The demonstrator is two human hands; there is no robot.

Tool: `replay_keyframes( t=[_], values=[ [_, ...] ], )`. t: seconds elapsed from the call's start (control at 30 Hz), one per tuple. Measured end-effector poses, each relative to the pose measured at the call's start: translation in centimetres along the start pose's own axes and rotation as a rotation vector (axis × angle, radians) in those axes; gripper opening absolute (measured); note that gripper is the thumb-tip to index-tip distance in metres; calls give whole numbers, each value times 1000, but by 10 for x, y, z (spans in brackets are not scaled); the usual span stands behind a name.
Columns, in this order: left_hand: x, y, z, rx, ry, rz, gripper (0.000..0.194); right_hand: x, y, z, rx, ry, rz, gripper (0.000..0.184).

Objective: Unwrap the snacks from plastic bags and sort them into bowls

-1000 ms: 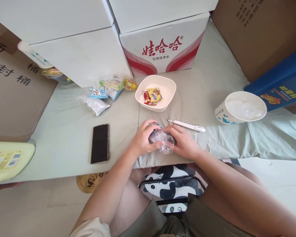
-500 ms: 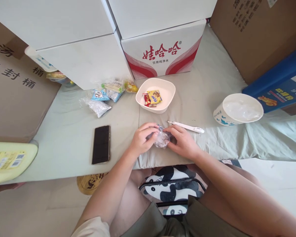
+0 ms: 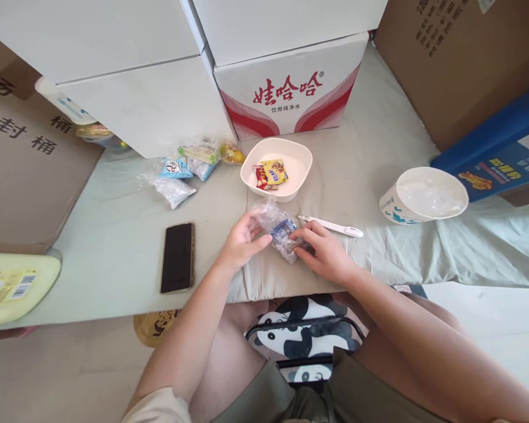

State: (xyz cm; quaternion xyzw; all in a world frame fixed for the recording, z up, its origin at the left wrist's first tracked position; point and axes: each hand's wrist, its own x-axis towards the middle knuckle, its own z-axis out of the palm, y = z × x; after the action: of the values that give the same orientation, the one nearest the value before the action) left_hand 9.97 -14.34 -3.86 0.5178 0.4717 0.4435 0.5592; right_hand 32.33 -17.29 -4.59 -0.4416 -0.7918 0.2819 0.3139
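Observation:
Between my hands is a crinkled clear plastic bag (image 3: 271, 216) with a blue-printed packet (image 3: 284, 228) in or under it; which of the two I cannot tell. My left hand (image 3: 242, 242) has its fingers curled at the bag's left side, the thumb pointing at the blue part. From the right, my right hand (image 3: 324, 249) pinches the lower right of the plastic with thumb and fingers. Just beyond that hand lies a white utility knife (image 3: 332, 226). Behind the bag stands a white bowl (image 3: 300, 167) holding a yellow snack packet (image 3: 274, 171) and red ones.
A black phone (image 3: 177, 258) lies left of my hands. Several bagged items, including a blue and white packet (image 3: 176, 167), sit at the back left. A paper tub (image 3: 399, 202) stands right, by a blue box (image 3: 489, 153). A white carton (image 3: 286, 94) borders the back.
My left hand has shifted left and opened out somewhat. The bunched plastic has spread upward toward the bowl, and more of the blue print shows. My right hand stays almost in place.

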Motion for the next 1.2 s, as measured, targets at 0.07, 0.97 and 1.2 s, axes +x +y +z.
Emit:
replay_keyframes(
  t=[0.07, 0.97, 1.2],
  values=[
    [-1, -2, 6, 67, 38, -12, 37, 0, 1, 0, 11, 33, -35, 16],
    [5, -13, -22, 209, 328, 264, 48, -3, 9, -30, -15, 488, 180, 18],
    [1, -9, -13, 807, 241, 362, 11, -2, 20, -14, -348, 126, 130, 31]
  ],
)
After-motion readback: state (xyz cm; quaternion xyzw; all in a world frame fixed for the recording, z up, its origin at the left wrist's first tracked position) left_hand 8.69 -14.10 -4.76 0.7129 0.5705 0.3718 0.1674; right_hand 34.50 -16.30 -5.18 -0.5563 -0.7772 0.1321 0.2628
